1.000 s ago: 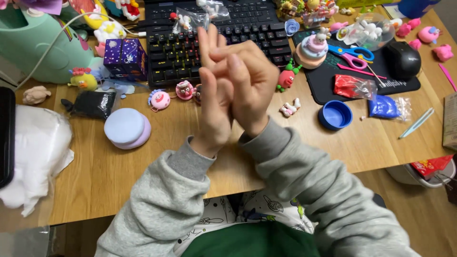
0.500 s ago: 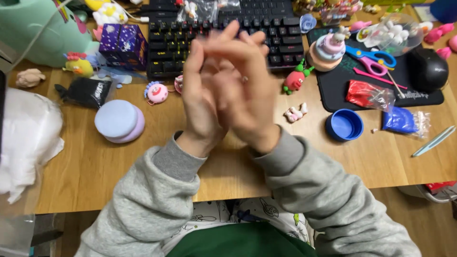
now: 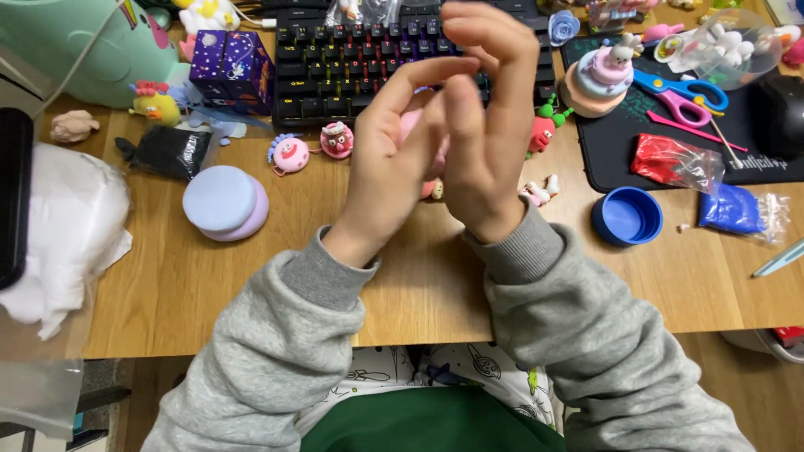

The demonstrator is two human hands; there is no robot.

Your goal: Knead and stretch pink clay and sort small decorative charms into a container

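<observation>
I sit at a wooden bench (image 3: pixel 251 285) with a light grain, and below its near edge I see my green lap and a patterned cloth. At the far side lies a black keyboard (image 3: pixel 352 59) with coloured key lights, and to its right a black mat (image 3: pixel 611 167). On the mat rest blue-and-pink scissors (image 3: pixel 682 96), a small red bag (image 3: pixel 674 163), a tiered pastel clay cake (image 3: pixel 599 79) and, at the right edge, a dark mouse (image 3: pixel 779 113). Just off the mat stand a blue round lid (image 3: pixel 626 216) and a blue bag (image 3: pixel 741 209).

To my left a lilac round tub (image 3: pixel 224 202) sits on the wood, with a small black bag (image 3: pixel 167 151) behind it and a purple starry box (image 3: pixel 230 67) beside the keyboard. A crumpled white cloth (image 3: pixel 63 226) lies at the left edge, near a mint-green plush shape (image 3: pixel 75 46). Two little pink clay faces (image 3: pixel 314 149) lie in front of the keyboard, and a red strawberry figure (image 3: pixel 543 134) stands to the right of my hands, which hide part of the keyboard.

My left hand (image 3: pixel 394 167) and right hand (image 3: pixel 486 142) are raised above the bench, palms turned toward each other and close together, fingers loosely bent. Between them I hold a lump of pink clay (image 3: pixel 419 142), pressed against my left palm; only a strip of it shows in the gap. My grey sleeves reach to the wrists.
</observation>
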